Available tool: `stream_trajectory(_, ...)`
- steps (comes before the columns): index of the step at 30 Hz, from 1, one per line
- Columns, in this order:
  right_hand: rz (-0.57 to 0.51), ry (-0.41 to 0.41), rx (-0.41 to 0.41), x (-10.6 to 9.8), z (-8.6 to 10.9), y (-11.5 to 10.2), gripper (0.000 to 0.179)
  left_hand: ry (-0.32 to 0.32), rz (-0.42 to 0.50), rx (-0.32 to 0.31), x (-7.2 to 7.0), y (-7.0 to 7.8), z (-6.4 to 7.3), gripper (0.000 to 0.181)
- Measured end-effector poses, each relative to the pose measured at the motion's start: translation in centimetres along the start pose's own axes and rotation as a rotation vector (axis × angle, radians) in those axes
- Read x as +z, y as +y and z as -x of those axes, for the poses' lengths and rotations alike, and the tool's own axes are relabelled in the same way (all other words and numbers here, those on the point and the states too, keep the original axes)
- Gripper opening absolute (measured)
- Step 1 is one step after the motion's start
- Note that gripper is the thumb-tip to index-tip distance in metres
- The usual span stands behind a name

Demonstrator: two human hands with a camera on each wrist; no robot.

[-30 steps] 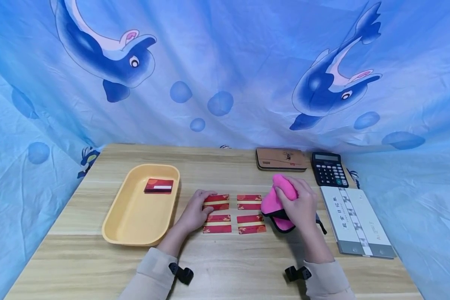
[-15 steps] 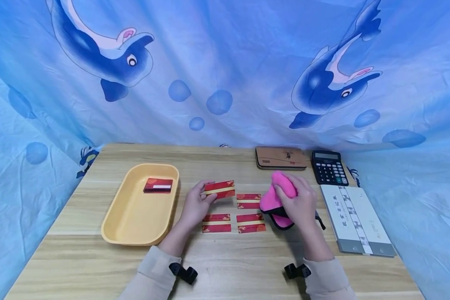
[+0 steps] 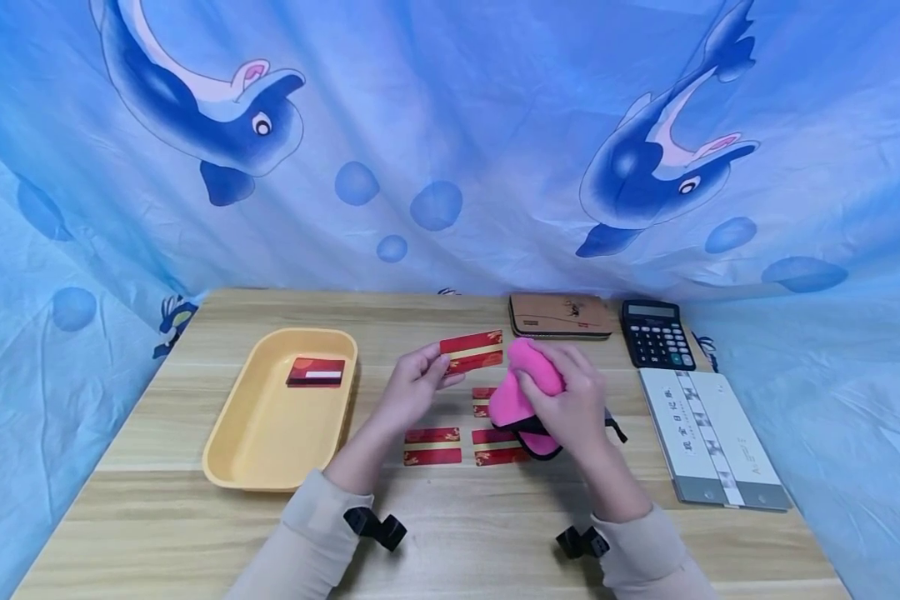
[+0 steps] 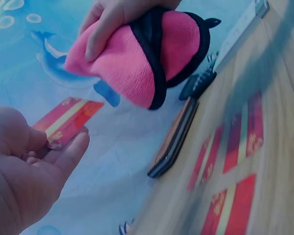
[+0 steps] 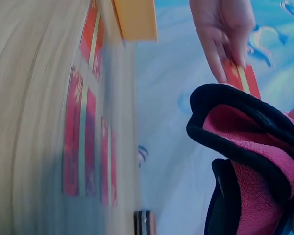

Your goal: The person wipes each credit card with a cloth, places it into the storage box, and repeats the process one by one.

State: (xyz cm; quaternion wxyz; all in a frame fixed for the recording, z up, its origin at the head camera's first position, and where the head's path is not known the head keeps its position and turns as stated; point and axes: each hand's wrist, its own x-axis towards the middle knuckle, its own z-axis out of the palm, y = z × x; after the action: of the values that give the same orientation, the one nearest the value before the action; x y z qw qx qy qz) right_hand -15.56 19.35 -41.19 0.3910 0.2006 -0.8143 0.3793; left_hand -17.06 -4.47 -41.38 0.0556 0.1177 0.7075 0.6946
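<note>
My left hand [image 3: 412, 385] pinches a red card [image 3: 474, 353] with a gold stripe by its left end, raised above the table. In the left wrist view, thumb and fingers hold the card [image 4: 71, 117] at one edge. Bunched in my right hand [image 3: 572, 396] is a pink plush cloth [image 3: 517, 396] with black edging and a small loop. Card and cloth are close together, a small gap between them in the head view. The right wrist view shows the cloth [image 5: 264, 142] folded into loose layers. Three similar cards lie flat below, including one at lower left [image 3: 432, 447]; the cloth partly covers the others.
A yellow tray [image 3: 270, 454] stands on the left with a red card [image 3: 317, 372] inside. Along the back right are a brown wallet [image 3: 561, 317] and a black calculator [image 3: 657, 335]. A grey-white ledger book [image 3: 712, 437] lies at the right edge.
My left hand has picked the upper-left card off the table and carried it up and to the right. My right hand has moved left with the cloth, towards the card.
</note>
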Motion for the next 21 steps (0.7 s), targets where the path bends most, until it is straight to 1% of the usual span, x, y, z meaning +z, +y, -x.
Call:
stream_trajectory(3, 0.000, 0.005, -0.002, 0.4, -0.2, -0.7, 0.038, -0.054, 0.046, 0.010, 0.3, 0.4, -0.3, 0.034)
stream_trajectory(5, 0.018, 0.016, -0.006, 0.6, -0.4, -1.0, 0.038, -0.075, 0.073, 0.020, 0.5, 0.5, -0.4, 0.035)
stream_trajectory(9, 0.086, 0.051, -0.038, 1.1, -0.6, -1.3, 0.037, -0.121, 0.113, 0.058, 1.0, 0.7, -0.6, 0.030)
stream_trajectory(13, 0.139, 0.055, -0.067, 1.9, -0.7, -2.0, 0.034, -0.149, 0.096, 0.081, 1.7, 0.7, -0.7, 0.032)
stream_trajectory(15, 0.125, 0.041, -0.068, 2.4, -0.7, -2.6, 0.032, -0.150, 0.082, 0.089, 2.2, 0.7, -0.7, 0.034)
stream_trajectory(17, 0.072, 0.018, -0.052, 2.9, -0.6, -3.3, 0.031, -0.149, 0.068, 0.095, 2.6, 0.7, -0.6, 0.037)
stream_trajectory(19, 0.012, -0.001, -0.025, 3.2, -0.4, -3.9, 0.031, -0.160, 0.083, 0.102, 2.9, 0.7, -0.3, 0.041)
stream_trajectory(21, -0.027, -0.007, -0.009, 3.2, -0.2, -4.4, 0.031, -0.166, 0.097, 0.111, 3.1, 0.7, -0.1, 0.044)
